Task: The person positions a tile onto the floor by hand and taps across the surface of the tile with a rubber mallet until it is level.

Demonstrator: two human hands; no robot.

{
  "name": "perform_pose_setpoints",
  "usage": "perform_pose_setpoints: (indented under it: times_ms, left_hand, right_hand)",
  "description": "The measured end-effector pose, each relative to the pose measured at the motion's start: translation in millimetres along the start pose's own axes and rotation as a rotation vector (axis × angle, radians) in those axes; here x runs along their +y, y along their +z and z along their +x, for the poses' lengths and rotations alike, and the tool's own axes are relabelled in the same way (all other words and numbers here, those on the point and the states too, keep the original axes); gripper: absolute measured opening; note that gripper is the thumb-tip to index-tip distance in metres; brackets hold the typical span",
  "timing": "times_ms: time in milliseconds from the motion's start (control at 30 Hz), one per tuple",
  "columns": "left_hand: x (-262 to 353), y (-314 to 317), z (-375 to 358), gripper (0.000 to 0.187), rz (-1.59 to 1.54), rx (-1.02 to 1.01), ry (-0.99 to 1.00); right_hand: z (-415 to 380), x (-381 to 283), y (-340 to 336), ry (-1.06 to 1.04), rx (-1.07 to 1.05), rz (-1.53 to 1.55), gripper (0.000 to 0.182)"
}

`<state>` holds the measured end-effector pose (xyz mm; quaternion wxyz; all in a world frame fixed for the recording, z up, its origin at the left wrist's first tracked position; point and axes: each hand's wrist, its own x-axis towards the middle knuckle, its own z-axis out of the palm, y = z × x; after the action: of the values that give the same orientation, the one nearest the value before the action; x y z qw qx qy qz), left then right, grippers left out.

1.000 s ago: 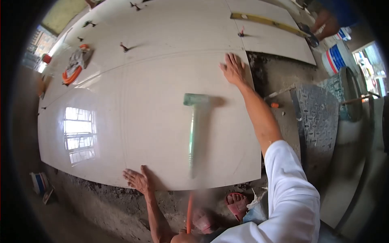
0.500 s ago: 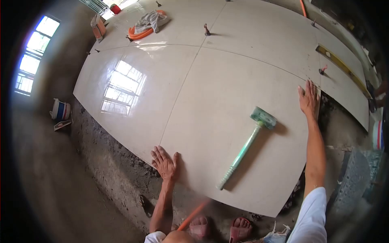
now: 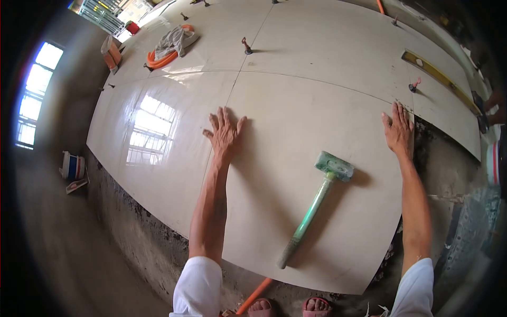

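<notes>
Large cream tiles lie side by side with thin joints between them. My left hand point(image 3: 225, 134) has its fingers spread over the joint between the nearest tile point(image 3: 274, 201) and the glossy tile point(image 3: 185, 127) on its left. At the near tile's far right corner, my right hand point(image 3: 398, 129) rests with its fingers extended. Neither hand holds anything. A mallet point(image 3: 334, 165) with a pale green head and a green handle lies on the near tile between my forearms, its handle pointing toward me. Small upright clips, one with a red top point(image 3: 414, 84), stand along the joints.
A yellow level point(image 3: 441, 79) lies at the right, near another person's hand or foot, which is unclear. An orange hose with a grey cloth point(image 3: 174, 41) sits at the back left. Buckets point(image 3: 73, 166) point(image 3: 494, 162) stand on both sides. Rough mortar borders the tiles.
My left hand has moved from the near edge forward along the joint. My right hand remains by the far right corner. The view has shifted slightly.
</notes>
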<state>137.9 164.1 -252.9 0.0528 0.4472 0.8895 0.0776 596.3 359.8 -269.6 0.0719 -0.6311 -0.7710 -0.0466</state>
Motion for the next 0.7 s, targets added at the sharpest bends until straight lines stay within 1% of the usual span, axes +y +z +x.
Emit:
perform_pose_setpoints:
  times_ms: [133, 233, 267, 333, 367, 400, 467, 500, 533, 567, 600, 633, 667, 700]
  left_hand:
    - [24, -6, 34, 0.087, -0.025, 0.001, 0.033]
    - [22, -5, 23, 0.086, -0.027, 0.008, 0.052]
    - [18, -2, 11, 0.085, -0.027, 0.044, 0.102]
    - [-18, 5, -40, 0.084, 0.001, 0.092, 0.146]
    - [-39, 8, -71, 0.081, 0.069, 0.117, 0.174]
    - [-47, 1, -105, 0.081, 0.062, 0.06, 0.077]
    - [-72, -2, -171, 0.082, 0.091, 0.013, -0.055]
    - [-82, -6, -199, 0.083, 0.079, 0.015, -0.068]
    - [-90, -8, -233, 0.083, 0.054, -0.004, -0.076]
    - [-88, -10, -263, 0.083, 0.012, -0.037, -0.101]
    - [-84, -9, -287, 0.085, -0.049, -0.053, -0.109]
    - [-63, -11, -300, 0.086, -0.042, -0.089, -0.099]
    - [-43, -20, -310, 0.087, -0.024, -0.124, -0.095]
    - [-19, -26, -314, 0.088, -0.091, -0.178, 0.005]
  right_hand:
    - [2, 0, 1, -0.012, 0.034, 0.03, 0.066]
    - [4, 10, 8, -0.031, 0.085, -0.016, 0.064]
    - [5, 11, 12, -0.051, 0.095, -0.034, 0.064]
    - [8, 13, 16, -0.077, 0.119, -0.052, 0.063]
    - [6, 9, 10, -0.097, 0.146, 0.002, 0.061]
    - [10, 7, 13, -0.103, 0.168, -0.015, 0.061]
    - [6, 19, 26, -0.105, 0.17, -0.097, 0.06]
    - [7, 17, 50, -0.153, 0.259, 0.084, 0.059]
    - [-12, 31, 64, -0.191, 0.335, 0.246, 0.058]
    - [-46, 11, 17, -0.144, 0.12, 0.073, 0.053]
    - [-58, 21, 33, -0.223, 0.219, 0.049, 0.049]
    - [-83, 14, 19, -0.226, 0.231, 0.138, 0.049]
    - [-106, 13, 15, -0.276, 0.238, 0.069, 0.05]
    - [-131, 11, 18, -0.236, 0.196, -0.058, 0.051]
